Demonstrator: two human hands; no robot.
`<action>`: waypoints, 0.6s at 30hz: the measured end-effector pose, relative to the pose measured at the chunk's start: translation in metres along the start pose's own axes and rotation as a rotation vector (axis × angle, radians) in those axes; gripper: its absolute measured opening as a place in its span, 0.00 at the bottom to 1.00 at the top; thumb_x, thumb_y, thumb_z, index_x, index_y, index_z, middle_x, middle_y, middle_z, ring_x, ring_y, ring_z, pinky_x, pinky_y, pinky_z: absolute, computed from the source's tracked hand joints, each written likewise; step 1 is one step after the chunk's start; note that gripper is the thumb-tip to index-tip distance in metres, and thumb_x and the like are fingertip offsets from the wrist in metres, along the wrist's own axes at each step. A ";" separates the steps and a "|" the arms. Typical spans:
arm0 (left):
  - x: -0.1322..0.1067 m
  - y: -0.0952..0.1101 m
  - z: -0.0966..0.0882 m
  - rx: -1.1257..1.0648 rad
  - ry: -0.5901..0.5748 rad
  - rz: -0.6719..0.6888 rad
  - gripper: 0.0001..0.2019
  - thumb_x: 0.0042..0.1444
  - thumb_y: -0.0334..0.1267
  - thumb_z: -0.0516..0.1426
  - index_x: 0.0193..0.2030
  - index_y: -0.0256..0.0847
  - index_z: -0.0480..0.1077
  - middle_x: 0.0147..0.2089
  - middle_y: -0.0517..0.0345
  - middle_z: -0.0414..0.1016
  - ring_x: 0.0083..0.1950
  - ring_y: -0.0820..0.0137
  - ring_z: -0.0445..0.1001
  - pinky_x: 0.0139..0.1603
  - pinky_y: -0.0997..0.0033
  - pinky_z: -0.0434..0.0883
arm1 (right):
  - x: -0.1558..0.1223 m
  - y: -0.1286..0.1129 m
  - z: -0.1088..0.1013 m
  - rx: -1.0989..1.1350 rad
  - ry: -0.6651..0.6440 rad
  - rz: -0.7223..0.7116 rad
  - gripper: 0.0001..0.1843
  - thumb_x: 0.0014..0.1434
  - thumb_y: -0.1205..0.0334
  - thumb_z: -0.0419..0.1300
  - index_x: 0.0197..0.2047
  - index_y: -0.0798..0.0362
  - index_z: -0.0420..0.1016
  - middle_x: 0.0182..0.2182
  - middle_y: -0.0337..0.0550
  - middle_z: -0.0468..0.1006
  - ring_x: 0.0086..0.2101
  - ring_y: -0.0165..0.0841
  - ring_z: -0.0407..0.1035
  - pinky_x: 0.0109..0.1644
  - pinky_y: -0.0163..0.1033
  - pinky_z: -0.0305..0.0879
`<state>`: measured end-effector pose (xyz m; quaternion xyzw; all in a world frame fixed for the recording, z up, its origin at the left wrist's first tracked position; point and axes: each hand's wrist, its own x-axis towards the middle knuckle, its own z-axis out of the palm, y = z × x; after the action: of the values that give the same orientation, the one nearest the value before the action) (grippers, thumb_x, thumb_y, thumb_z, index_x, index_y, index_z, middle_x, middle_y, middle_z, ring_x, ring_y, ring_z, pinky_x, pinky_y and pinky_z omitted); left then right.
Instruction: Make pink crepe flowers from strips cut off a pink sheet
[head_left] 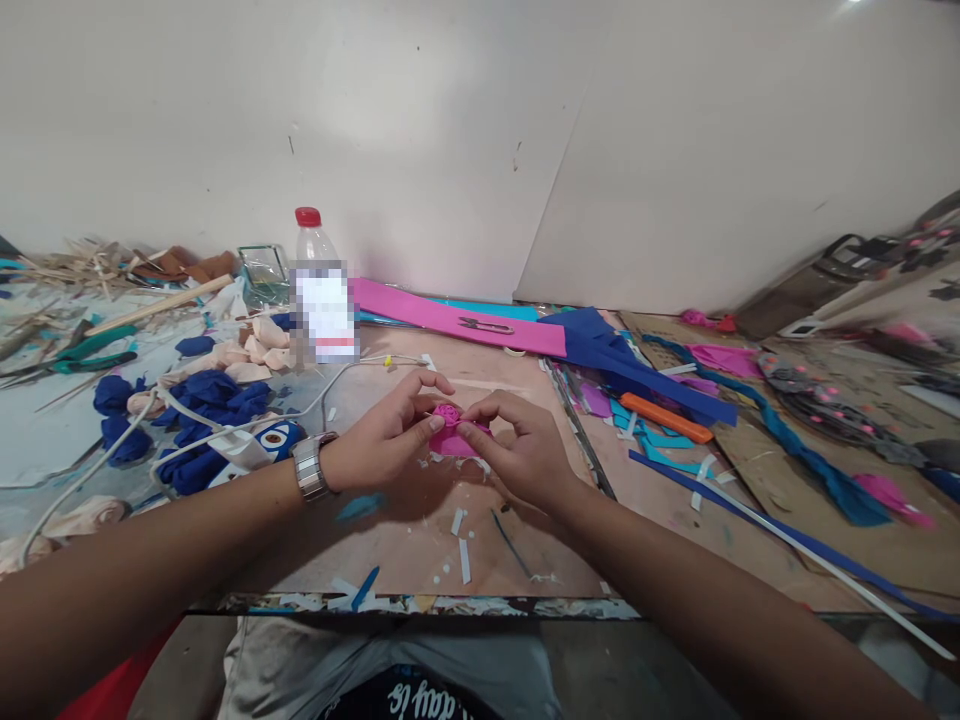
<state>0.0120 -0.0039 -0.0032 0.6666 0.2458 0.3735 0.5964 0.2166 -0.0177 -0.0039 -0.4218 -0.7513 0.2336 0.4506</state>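
Observation:
A small pink rosette (448, 412), rolled from a strip of thin cloth-like material, is pinched between my two hands over the middle of the table. My left hand (397, 425), with a metal-band watch (311, 467) at the wrist, has its thumb and fingers closed on the rosette's left side. My right hand (525, 445) pinches the loose pink strip (459, 443) just to the right of the rolled part. Parts of the strip are covered by my fingers. Below the hands lie small white paper scraps (464, 560) and a thin dark strip (511, 543).
Thread snips (486, 326) rest on a folded pink length (420, 312) at the back. A red-capped bottle (315, 235) stands behind a bright phone screen (326, 315). Blue rosettes (217, 400) and a white cable (319, 395) lie left; an orange cutter (666, 418) lies right.

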 end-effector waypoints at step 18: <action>-0.001 -0.004 0.000 -0.124 -0.111 0.013 0.22 0.69 0.46 0.53 0.65 0.49 0.51 0.62 0.43 0.71 0.59 0.62 0.74 0.57 0.60 0.71 | 0.004 0.007 0.002 0.031 -0.143 -0.146 0.14 0.65 0.59 0.63 0.54 0.46 0.77 0.47 0.46 0.78 0.48 0.39 0.71 0.52 0.45 0.68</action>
<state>0.0119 -0.0041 -0.0069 0.6496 0.1842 0.3545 0.6469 0.2166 -0.0105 -0.0078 -0.3411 -0.8067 0.2411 0.4180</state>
